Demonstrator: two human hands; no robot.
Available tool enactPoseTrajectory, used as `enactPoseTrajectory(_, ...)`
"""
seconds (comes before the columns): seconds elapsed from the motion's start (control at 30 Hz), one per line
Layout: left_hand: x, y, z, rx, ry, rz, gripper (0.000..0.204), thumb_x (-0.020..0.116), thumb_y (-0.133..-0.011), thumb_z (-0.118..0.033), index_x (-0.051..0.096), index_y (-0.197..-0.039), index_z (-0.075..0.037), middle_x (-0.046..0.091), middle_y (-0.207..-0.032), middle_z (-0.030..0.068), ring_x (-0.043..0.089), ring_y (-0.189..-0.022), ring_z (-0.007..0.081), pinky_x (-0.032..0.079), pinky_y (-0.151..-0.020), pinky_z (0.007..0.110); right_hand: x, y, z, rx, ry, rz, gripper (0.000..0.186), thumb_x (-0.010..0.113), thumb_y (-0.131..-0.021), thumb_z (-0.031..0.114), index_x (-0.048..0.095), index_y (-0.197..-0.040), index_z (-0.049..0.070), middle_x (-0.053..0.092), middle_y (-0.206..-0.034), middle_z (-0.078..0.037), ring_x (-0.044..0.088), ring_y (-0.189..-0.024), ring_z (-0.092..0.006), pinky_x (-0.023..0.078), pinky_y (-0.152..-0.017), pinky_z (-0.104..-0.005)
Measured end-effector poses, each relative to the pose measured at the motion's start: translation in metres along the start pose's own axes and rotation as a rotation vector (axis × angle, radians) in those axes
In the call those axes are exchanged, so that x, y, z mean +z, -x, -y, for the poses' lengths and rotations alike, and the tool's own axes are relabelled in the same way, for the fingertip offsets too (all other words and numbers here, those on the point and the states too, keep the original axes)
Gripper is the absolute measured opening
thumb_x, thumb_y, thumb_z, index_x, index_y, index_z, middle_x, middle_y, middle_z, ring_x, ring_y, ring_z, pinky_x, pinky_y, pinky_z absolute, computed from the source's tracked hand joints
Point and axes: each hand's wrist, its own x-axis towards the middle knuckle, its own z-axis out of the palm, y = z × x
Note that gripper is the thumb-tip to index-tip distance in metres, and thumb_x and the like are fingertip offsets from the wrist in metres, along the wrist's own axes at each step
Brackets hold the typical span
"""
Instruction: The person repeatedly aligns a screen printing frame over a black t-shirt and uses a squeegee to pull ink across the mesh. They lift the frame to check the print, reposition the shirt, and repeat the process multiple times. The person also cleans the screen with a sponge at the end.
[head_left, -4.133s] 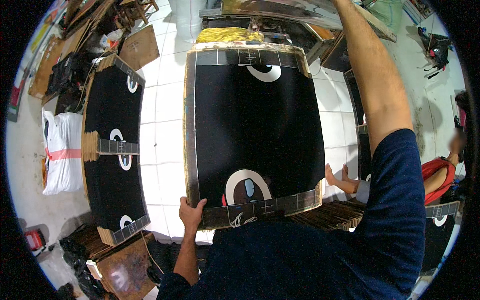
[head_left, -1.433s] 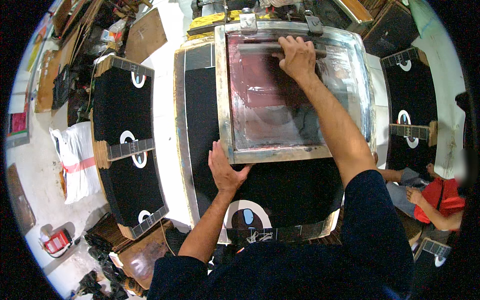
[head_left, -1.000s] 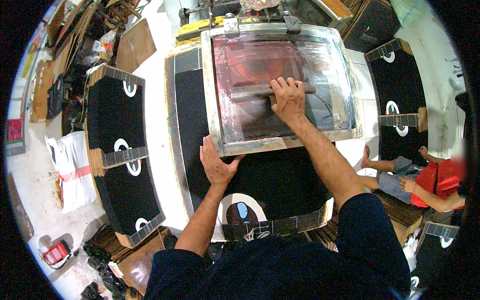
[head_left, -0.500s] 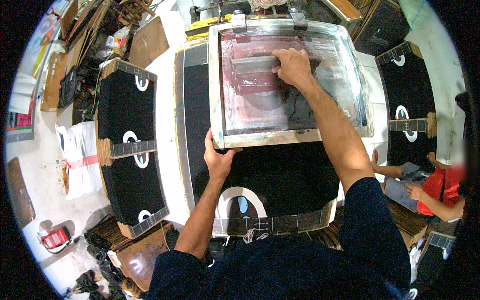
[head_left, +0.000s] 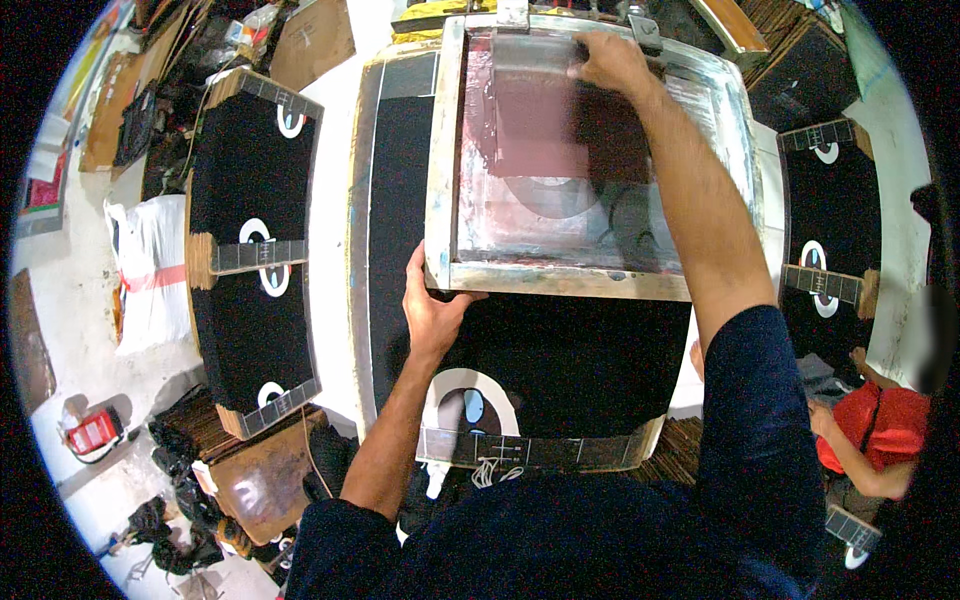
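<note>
A screen printing frame (head_left: 560,280) with reddish ink on its translucent mesh lies over a board covered in black fabric (head_left: 560,350); a printed eye (head_left: 472,405) shows on the fabric's near end. My left hand (head_left: 432,310) grips the frame's near left corner, thumb along the bottom edge, fingers up the side. My right hand (head_left: 610,62), slightly blurred, is closed on a squeegee (head_left: 530,52) near the far end of the mesh, just short of the metal clamps along the frame's top rail.
Stacked boards with black printed fabric stand left (head_left: 245,160) and right (head_left: 830,210). A white bundle (head_left: 150,270), a red container (head_left: 92,432) and cardboard (head_left: 250,475) are on the left. A person in red (head_left: 870,430) sits low at my right.
The screen frame has come down over the board since the oldest view, and my left hand moved up onto it. In the last second the squeegee moved toward the far end.
</note>
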Motion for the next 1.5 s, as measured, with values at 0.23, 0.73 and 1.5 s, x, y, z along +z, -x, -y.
enactPoseTrajectory(0.23,0.000,-0.001,0.000,0.010,-0.048,-0.007,0.102,0.096,-0.065,-0.010,0.040,-0.151,-0.002,0.062,-0.136,0.0182,0.062,-0.123,0.0271,0.051,-0.106,0.041,0.020,0.045,0.021,0.067,-0.019,-0.201,0.048,0.082,-0.082,0.044,0.071,-0.123,0.021,0.073,-0.121,-0.006,0.065,-0.115,-0.0287,0.047,-0.100,-0.0525)
enactPoseTrajectory(0.73,-0.034,-0.014,-0.035,-0.052,0.209,0.105,0.104,0.095,-0.065,0.002,0.036,-0.151,0.000,0.065,-0.126,0.0201,0.065,-0.115,0.0283,0.058,-0.096,0.041,-0.020,0.274,0.123,0.130,-0.193,-0.873,0.033,0.067,-0.082,0.017,0.075,-0.114,0.020,0.072,-0.112,0.002,0.060,-0.107,-0.0229,0.035,-0.104,-0.0455)
enactPoseTrajectory(1.5,-0.196,0.270,0.442,-0.731,-0.216,0.203,0.035,0.071,-0.095,-0.031,0.078,-0.106,0.001,0.078,-0.092,0.0172,0.073,-0.087,0.0239,0.056,-0.082,0.037,-0.296,0.117,0.056,0.268,-0.089,-0.932,0.038,0.076,-0.088,0.042,0.072,-0.121,0.023,0.077,-0.102,-0.007,0.070,-0.100,-0.0328,0.049,-0.092,-0.0492)
